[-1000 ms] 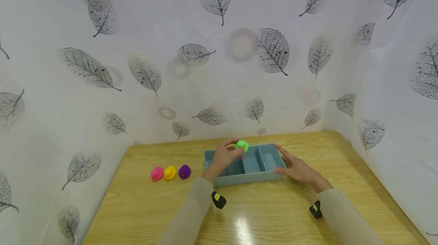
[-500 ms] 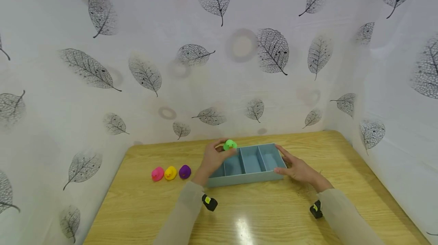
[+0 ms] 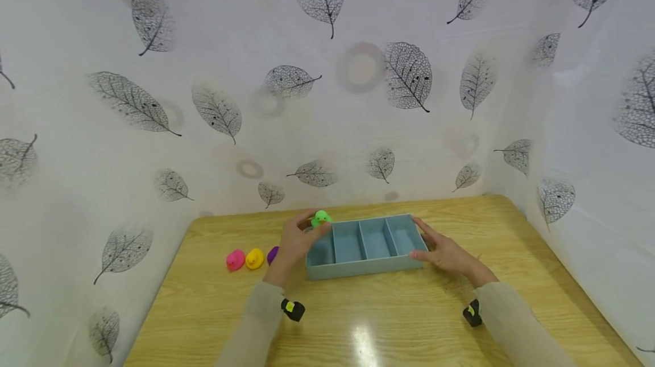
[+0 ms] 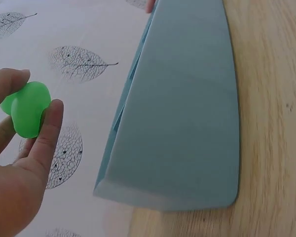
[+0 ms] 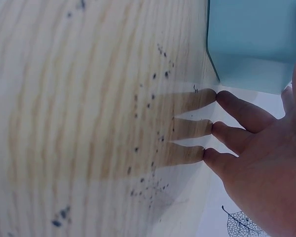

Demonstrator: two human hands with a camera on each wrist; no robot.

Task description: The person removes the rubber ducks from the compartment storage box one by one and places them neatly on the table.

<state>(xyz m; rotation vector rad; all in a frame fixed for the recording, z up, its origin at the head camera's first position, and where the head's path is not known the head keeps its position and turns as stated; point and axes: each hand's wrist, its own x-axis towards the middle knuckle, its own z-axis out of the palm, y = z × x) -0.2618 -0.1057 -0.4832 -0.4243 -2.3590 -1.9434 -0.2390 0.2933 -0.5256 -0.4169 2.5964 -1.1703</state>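
Observation:
A green rubber duck (image 3: 320, 218) is pinched between the thumb and fingers of my left hand (image 3: 295, 242), raised over the left end of a blue-grey divided box (image 3: 364, 268). In the left wrist view the green duck (image 4: 29, 108) is held apart from the box wall (image 4: 182, 103). My right hand (image 3: 447, 253) holds the box's right end, thumb at the front corner and index finger at the back. The right wrist view shows the other fingers of that hand (image 5: 266, 163) with their tips on the table. No ducks show in the box's compartments.
Left of the box, a pink duck (image 3: 235, 260), a yellow duck (image 3: 254, 259) and a purple duck (image 3: 272, 255) stand in a row on the wooden table (image 3: 389, 321). My left wrist partly covers the purple one. A leaf-patterned curtain (image 3: 327, 128) rises behind the table.
My left hand has carried the green duck leftward over the box, from around the middle compartments to the left end. My right hand and the box have stayed in place.

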